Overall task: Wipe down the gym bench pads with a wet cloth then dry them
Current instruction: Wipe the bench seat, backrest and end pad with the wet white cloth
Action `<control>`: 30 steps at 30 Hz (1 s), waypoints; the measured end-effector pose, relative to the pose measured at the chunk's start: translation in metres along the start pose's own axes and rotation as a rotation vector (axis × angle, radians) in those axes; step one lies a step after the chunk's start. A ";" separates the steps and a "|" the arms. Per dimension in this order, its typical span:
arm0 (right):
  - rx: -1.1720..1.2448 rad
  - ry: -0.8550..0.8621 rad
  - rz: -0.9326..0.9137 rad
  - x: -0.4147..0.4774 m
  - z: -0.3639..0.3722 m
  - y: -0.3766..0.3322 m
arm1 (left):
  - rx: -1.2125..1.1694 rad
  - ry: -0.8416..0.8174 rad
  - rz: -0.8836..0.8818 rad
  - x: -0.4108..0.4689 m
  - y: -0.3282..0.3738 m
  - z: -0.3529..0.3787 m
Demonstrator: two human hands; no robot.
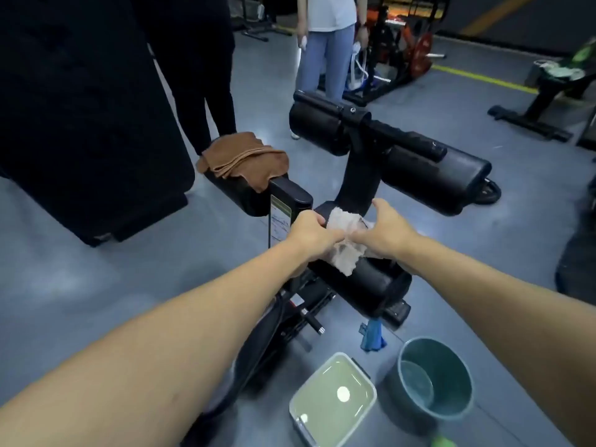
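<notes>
The pale cloth (pixel 346 240) lies bunched over the near roller pad (pixel 364 282), a black padded cylinder whose long axis runs from about ten o'clock down to four o'clock across the middle of the view. Both hands sit on that cloth: the left hand (pixel 311 235) at its nine o'clock edge, fingers curled shut on a fold, and the right hand (pixel 385 230) at its three o'clock edge, fingers bent and pinching the fabric from above. Neither hand is nearer; they flank it evenly, so a wipe would likely run along the pad's axis toward the bare end at four o'clock. Beyond, toward twelve and one o'clock, stand the far roller pads (pixel 432 175) on the same black frame, apparently not yet under any cloth. At eleven o'clock a brown towel (pixel 242 158) is draped on a small pad, probably kept for drying. At five o'clock on the floor stand a square tub of water (pixel 333 398) and a round green bucket (pixel 435 379), with a blue rag (pixel 372 335) just beside the bench foot.
</notes>
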State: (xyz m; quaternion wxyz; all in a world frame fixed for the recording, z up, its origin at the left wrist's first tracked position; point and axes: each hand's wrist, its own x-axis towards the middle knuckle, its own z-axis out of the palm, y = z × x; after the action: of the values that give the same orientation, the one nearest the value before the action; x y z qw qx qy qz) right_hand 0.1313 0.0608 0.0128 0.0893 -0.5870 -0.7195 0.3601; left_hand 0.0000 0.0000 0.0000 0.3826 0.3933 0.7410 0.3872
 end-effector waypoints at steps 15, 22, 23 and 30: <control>0.168 0.035 -0.380 -0.018 0.099 -0.047 | -0.333 0.119 -0.115 -0.025 -0.083 -0.071; 0.145 -0.187 -0.325 0.013 0.237 -0.024 | -0.241 0.223 -0.222 -0.028 -0.221 -0.084; 0.131 -0.200 -0.326 0.021 0.256 -0.016 | -0.250 0.224 -0.227 -0.025 -0.240 -0.080; -0.305 -0.037 -0.454 0.082 0.330 0.032 | 0.177 0.238 -0.139 0.017 -0.346 -0.059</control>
State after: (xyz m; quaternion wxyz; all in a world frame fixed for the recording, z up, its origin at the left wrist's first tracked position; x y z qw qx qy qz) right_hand -0.0501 0.0008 -0.2704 0.0651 -0.4105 -0.8802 0.2292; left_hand -0.1571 -0.1367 -0.2830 0.2819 0.3246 0.8376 0.3371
